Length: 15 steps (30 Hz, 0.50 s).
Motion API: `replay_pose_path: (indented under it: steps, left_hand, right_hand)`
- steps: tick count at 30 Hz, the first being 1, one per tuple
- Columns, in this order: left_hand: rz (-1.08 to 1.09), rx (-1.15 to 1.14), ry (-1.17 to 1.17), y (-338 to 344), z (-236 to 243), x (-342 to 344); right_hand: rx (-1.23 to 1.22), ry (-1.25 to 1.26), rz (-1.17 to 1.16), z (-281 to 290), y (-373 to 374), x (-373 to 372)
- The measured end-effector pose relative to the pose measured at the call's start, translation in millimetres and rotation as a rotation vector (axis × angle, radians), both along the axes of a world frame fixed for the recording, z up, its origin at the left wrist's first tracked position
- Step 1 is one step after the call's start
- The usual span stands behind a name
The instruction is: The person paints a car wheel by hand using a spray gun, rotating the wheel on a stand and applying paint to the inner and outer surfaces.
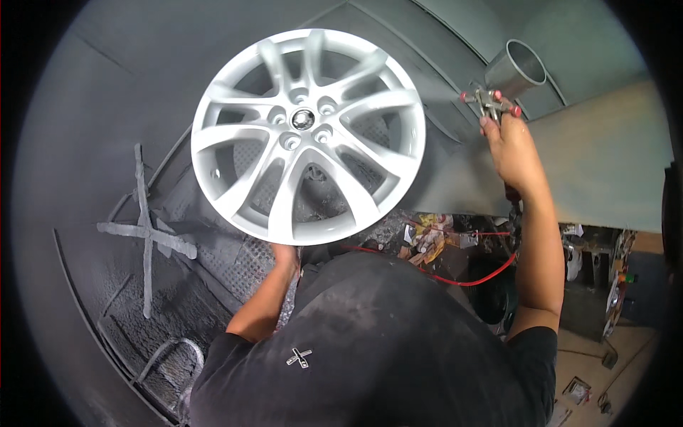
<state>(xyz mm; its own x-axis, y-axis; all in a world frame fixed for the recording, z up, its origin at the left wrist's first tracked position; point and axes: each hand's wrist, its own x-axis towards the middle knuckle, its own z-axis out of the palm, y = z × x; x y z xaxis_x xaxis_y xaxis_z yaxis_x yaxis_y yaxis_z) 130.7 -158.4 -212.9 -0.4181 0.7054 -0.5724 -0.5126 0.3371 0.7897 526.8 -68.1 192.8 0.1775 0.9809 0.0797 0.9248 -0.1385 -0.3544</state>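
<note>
A silver car wheel rim (363,203) faces up toward me, its five-bolt centre around a small dark cap (303,119). My left hand (285,255) reaches behind its near edge; the fingers are hidden by the rim, so their grip does not show. To the right, my right hand (514,153) is closed around a spray gun (491,103) with red knobs and a metal cup (509,71) on top. The gun's front points left toward the wheel, apart from it. A pale haze lies between them.
A red hose (469,282) runs below the gun. Grey-coated crossed bars (146,231) stand at the left. Crumpled litter (430,235) lies beyond my torso, near a dark bin (491,292). A pale panel (590,156) extends along the right, above cluttered shelving (594,285).
</note>
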Motion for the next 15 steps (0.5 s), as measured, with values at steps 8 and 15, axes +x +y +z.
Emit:
replay_pose_path:
  steps: [8, 15]
  left_hand:
    - [-1.118, -0.119, 0.087, -34, 16, 43]
    - [-1.124, -0.172, 0.072, -43, 26, 38]
  right_hand:
    - [-0.029, 0.119, 0.114, -14, -94, 11]
    - [-0.212, 0.353, 0.123, -17, -138, -18]
